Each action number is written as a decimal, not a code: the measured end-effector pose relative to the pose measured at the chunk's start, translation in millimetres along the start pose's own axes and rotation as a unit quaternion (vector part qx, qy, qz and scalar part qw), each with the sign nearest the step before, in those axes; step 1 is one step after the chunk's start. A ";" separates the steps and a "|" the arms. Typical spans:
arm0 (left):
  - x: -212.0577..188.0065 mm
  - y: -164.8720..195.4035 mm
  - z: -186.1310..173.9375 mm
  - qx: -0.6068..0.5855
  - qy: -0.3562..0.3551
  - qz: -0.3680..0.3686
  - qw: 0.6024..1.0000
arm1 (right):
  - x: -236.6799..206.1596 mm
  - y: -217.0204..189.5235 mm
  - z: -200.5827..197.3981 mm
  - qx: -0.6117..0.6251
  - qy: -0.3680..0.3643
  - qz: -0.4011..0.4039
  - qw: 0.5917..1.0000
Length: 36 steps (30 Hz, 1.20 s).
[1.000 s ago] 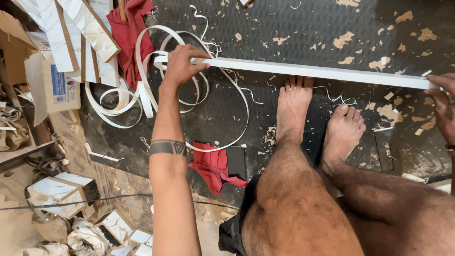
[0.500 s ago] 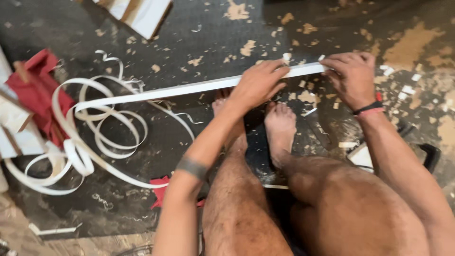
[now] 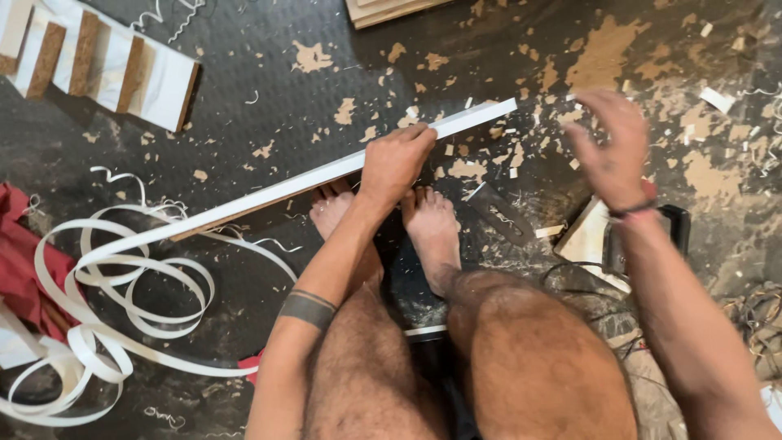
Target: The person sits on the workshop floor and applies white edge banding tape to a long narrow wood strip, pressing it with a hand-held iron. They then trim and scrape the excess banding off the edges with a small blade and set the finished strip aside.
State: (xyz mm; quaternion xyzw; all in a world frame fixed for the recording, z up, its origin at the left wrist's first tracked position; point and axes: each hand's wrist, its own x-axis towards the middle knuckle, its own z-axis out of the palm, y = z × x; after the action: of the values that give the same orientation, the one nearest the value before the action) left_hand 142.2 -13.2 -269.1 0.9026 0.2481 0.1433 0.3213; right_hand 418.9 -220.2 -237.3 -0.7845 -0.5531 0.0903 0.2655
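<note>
The left hand point(image 3: 397, 160) is closed on a white strip point(image 3: 326, 177) lying slanted across the dark floor point(image 3: 269, 90), just above the bare feet point(image 3: 428, 220). The right hand point(image 3: 609, 145) hovers open and blurred, apparently holding nothing. White banding coils point(image 3: 122, 285) run off the left edge.

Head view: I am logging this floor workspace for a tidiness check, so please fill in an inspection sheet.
Surface: dark floor, strewn with chips.
Job's things: long white strip lies slantwise across both feet.
Clutter: coiled white edge banding, red cloth, white board pieces.
Grippers: left hand presses on the strip; right hand raised, blurred, holding nothing visible.
Cables: thin wires beside right knee.
Surroundings: nothing seen.
</note>
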 end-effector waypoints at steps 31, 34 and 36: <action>-22.0 -10.1 1.8 0.018 0.032 -0.003 0.999 | -155.5 76.2 -81.0 0.192 -0.144 0.505 0.829; -20.1 -6.8 -0.9 0.012 0.033 0.000 0.999 | -119.0 40.5 -83.8 0.263 -0.148 0.463 0.833; -19.1 -5.3 -2.0 0.008 0.042 0.004 0.999 | -80.1 19.0 -79.0 0.303 -0.161 0.413 0.844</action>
State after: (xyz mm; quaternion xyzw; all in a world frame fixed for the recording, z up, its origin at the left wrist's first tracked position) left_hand 123.5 -18.9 -272.9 0.8992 0.2592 0.1802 0.3029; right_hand 439.1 -323.3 -192.7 -0.7950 -0.1583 0.4801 0.3353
